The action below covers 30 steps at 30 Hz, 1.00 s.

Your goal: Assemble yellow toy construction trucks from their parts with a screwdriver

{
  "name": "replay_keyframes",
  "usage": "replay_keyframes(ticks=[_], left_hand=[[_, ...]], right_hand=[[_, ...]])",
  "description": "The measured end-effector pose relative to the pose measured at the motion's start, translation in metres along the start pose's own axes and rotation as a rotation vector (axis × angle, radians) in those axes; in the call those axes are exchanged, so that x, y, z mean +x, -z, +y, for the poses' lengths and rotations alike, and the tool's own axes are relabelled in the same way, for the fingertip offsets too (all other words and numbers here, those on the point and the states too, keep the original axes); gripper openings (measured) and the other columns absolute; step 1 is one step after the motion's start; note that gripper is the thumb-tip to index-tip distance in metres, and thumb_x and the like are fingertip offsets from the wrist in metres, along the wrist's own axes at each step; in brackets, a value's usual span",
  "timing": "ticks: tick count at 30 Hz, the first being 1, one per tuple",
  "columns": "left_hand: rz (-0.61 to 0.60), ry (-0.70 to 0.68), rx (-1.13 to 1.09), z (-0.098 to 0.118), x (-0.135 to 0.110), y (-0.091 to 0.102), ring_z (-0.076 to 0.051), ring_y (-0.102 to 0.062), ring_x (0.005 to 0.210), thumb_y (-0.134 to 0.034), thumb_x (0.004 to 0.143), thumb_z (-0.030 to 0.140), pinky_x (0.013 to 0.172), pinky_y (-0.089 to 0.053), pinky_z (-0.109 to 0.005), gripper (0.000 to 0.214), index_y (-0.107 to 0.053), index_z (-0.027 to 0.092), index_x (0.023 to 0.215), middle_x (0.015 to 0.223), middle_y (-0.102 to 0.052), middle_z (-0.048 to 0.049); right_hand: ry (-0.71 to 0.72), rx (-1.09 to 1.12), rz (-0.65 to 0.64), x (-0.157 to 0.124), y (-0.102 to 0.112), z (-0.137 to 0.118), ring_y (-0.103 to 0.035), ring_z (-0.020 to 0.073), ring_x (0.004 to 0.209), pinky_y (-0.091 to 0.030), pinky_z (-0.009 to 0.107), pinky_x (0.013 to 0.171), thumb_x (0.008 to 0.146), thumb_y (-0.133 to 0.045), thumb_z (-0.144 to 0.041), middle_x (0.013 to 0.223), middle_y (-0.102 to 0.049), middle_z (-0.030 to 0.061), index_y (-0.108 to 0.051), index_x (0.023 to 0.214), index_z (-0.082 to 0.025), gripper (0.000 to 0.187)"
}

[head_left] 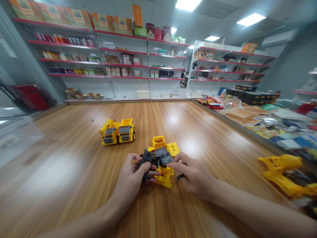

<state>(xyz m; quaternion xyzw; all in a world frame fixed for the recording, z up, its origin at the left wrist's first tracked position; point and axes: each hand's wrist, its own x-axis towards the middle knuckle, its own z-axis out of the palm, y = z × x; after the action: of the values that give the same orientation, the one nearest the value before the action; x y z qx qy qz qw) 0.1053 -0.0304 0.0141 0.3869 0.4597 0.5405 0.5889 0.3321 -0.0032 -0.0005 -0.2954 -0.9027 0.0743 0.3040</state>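
A yellow and dark grey toy vehicle [162, 158] lies on the wooden table [74, 172] right in front of me. My left hand [130, 180] is closed around its dark grey part on the left side. My right hand [194, 175] grips the toy's right side, fingers pinched on the grey and yellow pieces; a small dark piece shows under its fingers. Two yellow toy trucks [117, 131] stand side by side farther back on the table, apart from both hands.
Another yellow toy vehicle [284, 173] lies at the table's right edge. Beyond that edge is a counter with several packaged goods [260, 115]. Store shelves with red edges [99, 59] line the back wall. A red cart [31, 96] stands at the left.
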Motion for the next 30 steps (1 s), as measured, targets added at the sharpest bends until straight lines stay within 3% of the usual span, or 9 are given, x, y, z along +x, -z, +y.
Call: replay_keyframes(ticks=[5,8,12,18,23,30], left_hand=[[0.040,-0.192,0.021,0.0015,-0.0016,0.0061,-0.022,-0.073,0.067,-0.067,0.084,0.027,0.049,-0.057,-0.028,0.036,-0.034,0.025,0.097,0.087,-0.067,0.0009],[0.074,-0.267,0.086,0.0025,-0.0022,0.0081,-0.023,-0.073,0.075,-0.069,0.083,0.028,0.050,-0.060,-0.030,0.038,-0.039,0.024,0.106,0.092,-0.065,-0.0011],[0.106,-0.240,0.165,0.0015,-0.0024,0.0063,-0.032,-0.072,0.091,-0.068,0.082,0.036,0.038,-0.057,-0.027,0.043,-0.038,0.024,0.110,0.105,-0.062,-0.0067],[0.090,-0.216,0.230,0.0009,-0.0023,0.0049,-0.033,-0.075,0.083,-0.066,0.083,0.037,0.025,-0.045,-0.020,0.043,-0.033,0.026,0.108,0.112,-0.060,-0.0084],[0.081,-0.085,0.207,0.0030,0.0017,0.0046,-0.035,-0.075,0.083,-0.067,0.081,0.037,0.030,-0.053,-0.026,0.044,-0.033,0.026,0.108,0.112,-0.060,-0.0099],[0.107,-0.016,0.180,0.0071,0.0003,0.0021,-0.032,-0.076,0.080,-0.071,0.078,0.037,0.044,-0.062,-0.036,0.048,-0.033,0.025,0.106,0.120,-0.062,-0.0123]], right_hand=[[-0.002,0.044,0.005,-0.0001,0.0008,-0.0008,-0.057,0.0151,0.076,-0.048,0.027,0.064,0.083,-0.050,-0.007,0.106,-0.055,0.0098,-0.062,0.114,-0.018,0.034],[-0.001,0.083,0.013,0.0017,0.0041,-0.0018,-0.057,0.0150,0.074,-0.048,0.027,0.064,0.085,-0.049,-0.008,0.100,-0.056,0.0089,-0.063,0.109,-0.017,0.029],[-0.013,0.113,-0.013,0.0020,0.0059,-0.0018,-0.059,0.0170,0.079,-0.049,0.028,0.066,0.085,-0.049,-0.008,0.098,-0.057,0.0088,-0.063,0.109,-0.017,0.029],[-0.016,0.109,-0.041,-0.0005,0.0024,0.0001,-0.061,0.0182,0.083,-0.051,0.030,0.072,0.087,-0.049,-0.010,0.100,-0.058,0.0093,-0.063,0.111,-0.018,0.029],[-0.004,0.105,-0.034,-0.0007,0.0023,0.0004,-0.061,0.0176,0.084,-0.052,0.029,0.074,0.087,-0.051,-0.009,0.097,-0.060,0.0084,-0.063,0.109,-0.019,0.027],[-0.001,0.110,-0.046,-0.0008,0.0020,0.0005,-0.061,0.0171,0.082,-0.052,0.028,0.073,0.088,-0.051,-0.011,0.095,-0.060,0.0082,-0.064,0.107,-0.018,0.024]])
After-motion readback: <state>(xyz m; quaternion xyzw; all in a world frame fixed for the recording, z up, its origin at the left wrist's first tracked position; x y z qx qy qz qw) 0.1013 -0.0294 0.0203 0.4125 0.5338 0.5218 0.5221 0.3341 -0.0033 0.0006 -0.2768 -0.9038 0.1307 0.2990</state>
